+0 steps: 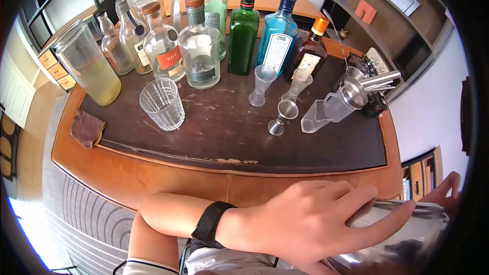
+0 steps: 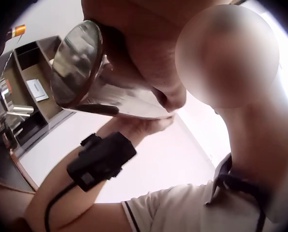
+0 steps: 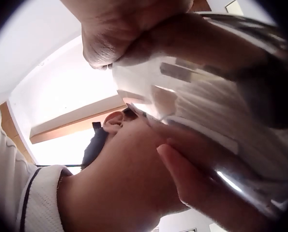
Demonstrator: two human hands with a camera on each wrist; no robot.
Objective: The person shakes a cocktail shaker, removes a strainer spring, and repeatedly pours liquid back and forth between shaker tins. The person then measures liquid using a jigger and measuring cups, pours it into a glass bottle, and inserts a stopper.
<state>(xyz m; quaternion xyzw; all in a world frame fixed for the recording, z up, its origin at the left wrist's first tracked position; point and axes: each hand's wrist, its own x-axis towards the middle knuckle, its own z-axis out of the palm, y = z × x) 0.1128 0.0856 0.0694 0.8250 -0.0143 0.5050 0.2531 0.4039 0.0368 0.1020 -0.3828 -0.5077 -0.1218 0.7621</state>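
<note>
A shiny metal shaker (image 1: 407, 231) is held up at the lower right of the head view, past the table's front edge. Across its near side lies my left hand (image 1: 310, 219), fingers spread and curved round the metal. Only part of my right hand (image 1: 449, 193) shows behind the shaker's far end; in the left wrist view the right hand (image 2: 139, 126) grips beneath the metal body (image 2: 129, 99). The shaker's round flat end (image 2: 76, 65) faces that camera. Fingers (image 3: 202, 193) press along the reflective side (image 3: 206, 111) in the right wrist view.
Several bottles, including a green one (image 1: 243, 35) and a blue one (image 1: 277, 35), stand along the table's back. A pitcher (image 1: 91, 71), a ribbed glass (image 1: 163, 106), a metal jigger (image 1: 282, 114), clear measuring cups (image 1: 262, 84) and a brown cloth (image 1: 87, 128) are nearer.
</note>
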